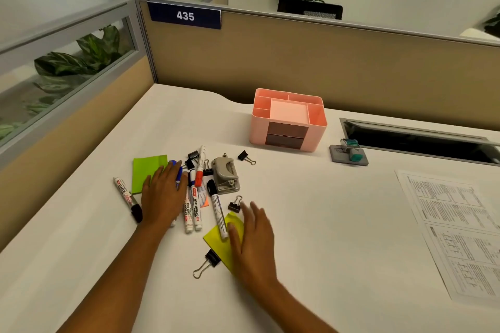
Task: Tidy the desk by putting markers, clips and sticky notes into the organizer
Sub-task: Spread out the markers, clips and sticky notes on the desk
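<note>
A pink organizer (316, 127) with open top compartments stands at the back of the white desk. Several whiteboard markers lie in a pile in front of it, one with a red cap (200, 170), one with a black cap (217, 213) across a yellow sticky pad (219, 244). A green sticky pad (146, 170) lies to the left. Black binder clips are scattered about, one (209, 259) at the near edge of the pile, another (244, 156) at the far side. My left hand (162, 194) rests flat over the markers, fingers spread. My right hand (253, 235) lies open on the yellow pad.
A grey hole punch (226, 173) sits among the markers. A stamp on a grey pad (350, 153) lies right of the organizer, beside a cable slot (416, 140) in the desk. Printed sheets (457, 224) lie at the right. Tan partition walls close off the back and left.
</note>
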A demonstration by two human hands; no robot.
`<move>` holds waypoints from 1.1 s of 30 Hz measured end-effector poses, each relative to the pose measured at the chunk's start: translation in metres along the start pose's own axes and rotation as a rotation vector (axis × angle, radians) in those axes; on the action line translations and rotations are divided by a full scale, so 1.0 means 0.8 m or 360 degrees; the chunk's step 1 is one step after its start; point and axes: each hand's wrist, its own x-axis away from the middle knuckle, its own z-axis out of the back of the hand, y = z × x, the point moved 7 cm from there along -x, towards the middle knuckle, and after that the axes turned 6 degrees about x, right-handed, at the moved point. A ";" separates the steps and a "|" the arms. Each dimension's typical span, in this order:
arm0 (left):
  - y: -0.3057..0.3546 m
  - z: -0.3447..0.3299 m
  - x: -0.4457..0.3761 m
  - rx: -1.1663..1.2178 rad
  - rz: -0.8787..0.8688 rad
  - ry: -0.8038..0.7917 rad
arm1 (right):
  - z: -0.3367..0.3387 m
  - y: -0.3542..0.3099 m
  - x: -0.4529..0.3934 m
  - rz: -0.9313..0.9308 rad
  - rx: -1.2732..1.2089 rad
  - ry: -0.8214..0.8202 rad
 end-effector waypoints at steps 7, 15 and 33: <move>0.084 -0.017 -0.013 0.0120 -0.0322 0.0009 | -0.053 -0.050 0.025 0.0042 0.0100 -0.0184; 0.157 -0.083 -0.027 -0.0183 -0.0678 -0.0288 | 0.032 -0.006 -0.032 -0.0189 -0.0531 0.0550; 0.110 -0.107 -0.042 -0.0855 -0.0514 -0.0456 | -0.021 -0.012 -0.062 -0.0048 -0.0196 0.0041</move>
